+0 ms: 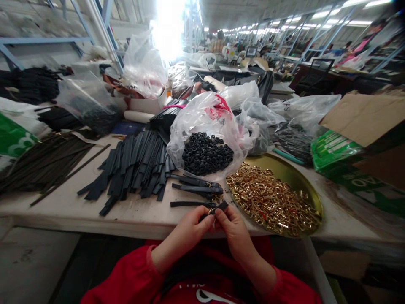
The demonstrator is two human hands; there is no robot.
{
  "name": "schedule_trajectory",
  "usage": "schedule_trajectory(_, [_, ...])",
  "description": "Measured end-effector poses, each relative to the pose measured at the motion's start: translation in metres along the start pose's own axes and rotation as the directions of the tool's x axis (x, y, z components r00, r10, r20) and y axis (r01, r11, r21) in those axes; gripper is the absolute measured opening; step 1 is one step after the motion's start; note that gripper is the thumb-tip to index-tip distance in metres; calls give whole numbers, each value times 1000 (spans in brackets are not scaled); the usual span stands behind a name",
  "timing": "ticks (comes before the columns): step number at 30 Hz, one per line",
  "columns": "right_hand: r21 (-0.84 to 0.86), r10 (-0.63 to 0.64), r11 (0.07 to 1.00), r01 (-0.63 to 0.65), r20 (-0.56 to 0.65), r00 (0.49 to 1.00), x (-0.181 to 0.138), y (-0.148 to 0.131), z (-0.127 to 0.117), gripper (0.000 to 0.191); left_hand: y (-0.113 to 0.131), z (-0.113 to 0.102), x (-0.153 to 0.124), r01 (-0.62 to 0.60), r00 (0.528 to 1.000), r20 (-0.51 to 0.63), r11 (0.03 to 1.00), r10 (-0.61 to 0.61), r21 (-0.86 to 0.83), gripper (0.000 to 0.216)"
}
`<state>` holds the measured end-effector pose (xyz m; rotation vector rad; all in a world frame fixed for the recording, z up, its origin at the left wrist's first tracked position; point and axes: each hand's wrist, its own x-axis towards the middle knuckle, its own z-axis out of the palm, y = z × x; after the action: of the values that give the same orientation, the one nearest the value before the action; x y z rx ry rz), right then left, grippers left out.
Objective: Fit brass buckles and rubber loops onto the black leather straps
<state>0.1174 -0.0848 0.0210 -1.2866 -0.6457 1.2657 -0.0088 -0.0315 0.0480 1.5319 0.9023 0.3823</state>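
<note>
Between my two hands, close to the table's front edge, is a short black strap (222, 205) with a small gold buckle (212, 210) on it. My left hand (198, 221) pinches it at the buckle, fingers closed. My right hand (233, 223) grips the strap's other part between thumb and fingers. Just beyond my hands lie several black straps (193, 190), some with gold buckles at their right ends. A clear plastic bag (202, 114) behind them is open and holds many small black loops (207, 154). To the right, a gold round tray (281, 164) holds a heap of gold buckles (272, 196).
A fanned pile of black strips (136, 164) lies left of the bag. Long dark brown strips (47, 160) cover the table's far left. A green and brown cardboard box (363, 122) stands at the right. More plastic bags (145, 63) crowd the back.
</note>
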Motion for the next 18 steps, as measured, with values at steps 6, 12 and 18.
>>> schedule_trajectory(6, [-17,37,999,-36,40,999,0,2,0,31,-6,4,3,116,993,-2,987,-117,-114,21])
schedule_trajectory(12, [-480,-308,840,255,-33,951,-6,2,-3,16,-9,9,-2,59,992,-111,997,-54,46,24])
schedule_trajectory(18, [-455,-135,876,161,89,987,-8,-8,-9,13,7,1,-16,25,997,-73,969,-7,247,28])
